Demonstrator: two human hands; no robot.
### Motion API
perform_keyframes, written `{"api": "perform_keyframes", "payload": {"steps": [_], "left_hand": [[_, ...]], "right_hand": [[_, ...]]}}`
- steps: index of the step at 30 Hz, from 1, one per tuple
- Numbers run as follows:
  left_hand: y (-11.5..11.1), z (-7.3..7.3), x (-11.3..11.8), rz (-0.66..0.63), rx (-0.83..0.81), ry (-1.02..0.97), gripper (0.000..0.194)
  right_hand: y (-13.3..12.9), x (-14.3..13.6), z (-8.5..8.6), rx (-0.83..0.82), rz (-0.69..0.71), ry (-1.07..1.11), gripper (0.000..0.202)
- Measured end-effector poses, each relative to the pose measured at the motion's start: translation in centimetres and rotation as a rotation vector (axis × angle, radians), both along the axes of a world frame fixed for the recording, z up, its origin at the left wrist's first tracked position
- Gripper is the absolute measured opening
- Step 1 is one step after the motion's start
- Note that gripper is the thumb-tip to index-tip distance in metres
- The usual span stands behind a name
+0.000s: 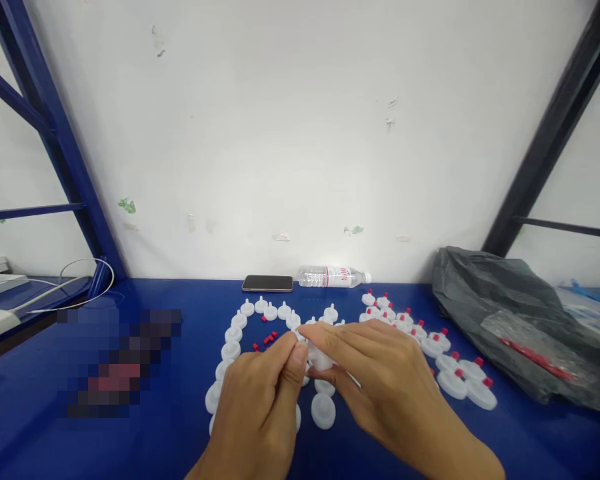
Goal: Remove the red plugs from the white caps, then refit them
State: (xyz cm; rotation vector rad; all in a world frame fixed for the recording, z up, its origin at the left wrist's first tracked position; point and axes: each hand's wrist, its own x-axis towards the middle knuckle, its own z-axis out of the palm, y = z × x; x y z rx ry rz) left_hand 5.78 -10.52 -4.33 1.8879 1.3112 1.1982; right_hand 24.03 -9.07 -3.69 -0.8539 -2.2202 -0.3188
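Both hands meet over the middle of the table. In my right hand (pixel 385 373), curled fingers and thumb grip a white nozzle cap (pixel 321 358), mostly covered by the fingers. My left hand (pixel 263 393) pinches thumb and forefinger together at that cap's tip; what lies between them is hidden. Around the hands stand white round nozzle caps (pixel 323 410) with bare spouts, several forming a curved line on the left. A few small red tips (pixel 270 339) lie loose inside that curve. Off to the right, white caps with red tips (pixel 453 383) stand in a slanting group.
Against the wall lie a phone (pixel 267 284) and a clear water bottle (pixel 334 277) on its side. A black plastic bag (pixel 480 313) and a clear bag of red pieces (pixel 535 353) occupy the right. A blurred-out dark object (pixel 130 363) is at left on the blue table (pixel 180 440).
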Motion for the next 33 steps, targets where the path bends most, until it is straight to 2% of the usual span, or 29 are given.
{"api": "perform_keyframes", "payload": {"steps": [5, 8, 10, 12, 14, 16, 18, 20, 21, 23, 25, 27, 29, 33], "left_hand": [[-0.1, -0.1, 0.1, -0.086, -0.373, -0.432, 0.05], [0.0, 0.6, 0.1, -0.16, -0.536, -0.595, 0.047], [0.2, 1.4, -0.6, -0.224, -0.626, -0.666, 0.046], [0.6, 2.2, -2.1, -0.27, -0.687, -0.722, 0.046], [1.2, 2.8, -4.3, -0.232, -0.638, -0.739, 0.046], [1.8, 3.0, -6.1, -0.09, -0.406, -0.563, 0.05], [2.4, 2.7, -7.0, 0.096, -0.192, -0.138, 0.05], [3.0, 1.8, -6.7, 0.241, -0.087, 0.309, 0.045], [3.3, 1.2, -6.4, 0.248, -0.081, 0.481, 0.042], [3.9, 0.0, -5.6, 0.202, -0.079, 0.681, 0.037], [4.5, -0.9, -5.2, 0.177, -0.074, 0.773, 0.035], [4.9, -1.3, -5.2, 0.187, -0.064, 0.803, 0.037], [5.0, -1.0, -5.5, 0.19, -0.071, 0.785, 0.039], [4.4, 0.5, -5.9, 0.186, -0.08, 0.693, 0.036]], "right_hand": [[-0.5, -1.4, 0.5, 0.181, -0.032, 0.026, 0.031], [-0.5, -1.5, 0.5, 0.239, -0.051, 0.022, 0.032], [-0.2, -0.3, 0.4, 0.266, -0.098, 0.016, 0.04], [0.5, 1.9, 0.6, 0.303, -0.244, 0.043, 0.046], [1.2, 4.5, 0.9, 0.327, -0.517, 0.132, 0.033], [1.7, 6.6, 1.4, 0.258, -0.612, 0.19, 0.031], [1.9, 7.6, 1.8, 0.107, -0.605, 0.241, 0.031], [2.0, 7.5, 2.0, -0.042, -0.572, 0.279, 0.023], [2.0, 7.3, 2.0, -0.099, -0.56, 0.282, 0.019], [2.2, 6.8, 1.8, -0.191, -0.54, 0.244, 0.016], [2.6, 6.8, 1.4, -0.272, -0.515, 0.183, 0.017], [3.0, 7.0, 0.9, -0.329, -0.489, 0.147, 0.017], [3.3, 7.3, 0.5, -0.371, -0.479, 0.131, 0.017], [3.8, 7.4, 0.0, -0.449, -0.538, 0.095, 0.019]]}}
